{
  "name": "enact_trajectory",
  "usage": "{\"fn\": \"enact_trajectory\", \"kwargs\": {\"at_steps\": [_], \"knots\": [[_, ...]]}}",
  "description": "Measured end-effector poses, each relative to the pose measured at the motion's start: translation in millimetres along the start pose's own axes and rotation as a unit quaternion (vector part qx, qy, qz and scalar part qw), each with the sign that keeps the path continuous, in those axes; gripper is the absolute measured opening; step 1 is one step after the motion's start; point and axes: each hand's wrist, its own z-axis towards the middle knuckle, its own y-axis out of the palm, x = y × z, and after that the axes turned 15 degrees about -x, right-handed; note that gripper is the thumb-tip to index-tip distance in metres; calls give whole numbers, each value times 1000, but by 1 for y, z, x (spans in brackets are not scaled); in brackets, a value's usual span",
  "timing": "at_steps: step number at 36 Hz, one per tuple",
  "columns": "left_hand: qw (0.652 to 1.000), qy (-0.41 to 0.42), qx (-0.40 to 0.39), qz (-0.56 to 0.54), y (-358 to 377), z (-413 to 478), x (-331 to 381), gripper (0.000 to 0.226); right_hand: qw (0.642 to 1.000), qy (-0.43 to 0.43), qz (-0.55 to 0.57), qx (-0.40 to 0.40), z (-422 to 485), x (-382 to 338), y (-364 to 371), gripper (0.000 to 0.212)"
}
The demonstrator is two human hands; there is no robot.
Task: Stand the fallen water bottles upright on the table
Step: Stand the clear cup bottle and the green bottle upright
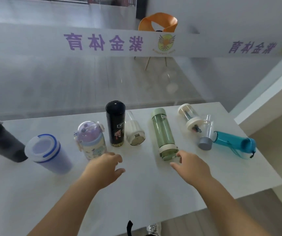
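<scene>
On the white table (136, 198) a dark grey tumbler (2, 143), a blue-rimmed cup (46, 152), a purple children's bottle (90, 142) and a black bottle (115, 123) stand upright. Lying on their sides are a white ribbed bottle (134, 132), a long green bottle (164, 132), a clear bottle with a cream lid (188, 116), a clear bottle with a grey cap (206, 137) and a teal bottle (232, 142). My left hand (104, 169) hovers in front of the purple bottle, fingers loosely apart and holding nothing. My right hand (191, 166) is spread just at the green bottle's near cap end, not closed on it.
A glass partition with a white band of purple characters (102, 42) runs behind the table's far edge, with an orange chair (158, 23) beyond it. The table's right edge drops off near the teal bottle, beside a pale ledge (273, 99).
</scene>
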Motion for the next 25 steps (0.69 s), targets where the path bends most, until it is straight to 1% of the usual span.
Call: {"fn": "enact_trajectory", "kwargs": {"at_steps": [3,8,12,15,19,22,25], "knots": [[1000,-12,-4,-8,0,22,13,41,1000,20,6,-4,24,7,-2,42],[999,-44,-2,-15,4,58,40,49,999,19,11,-30,64,12,-2,58],[996,-77,26,-21,8,85,54,51,998,25,21,-47,93,9,-1,71],[993,-98,55,-42,8,101,63,51,996,27,19,-80,112,8,4,84],[986,-143,77,-48,6,120,74,60,992,24,10,-124,128,11,11,95],[977,-182,78,-77,6,135,80,68,989,19,36,-142,135,17,13,91],[973,-209,71,-74,9,149,85,74,986,12,58,-154,141,29,10,85]]}}
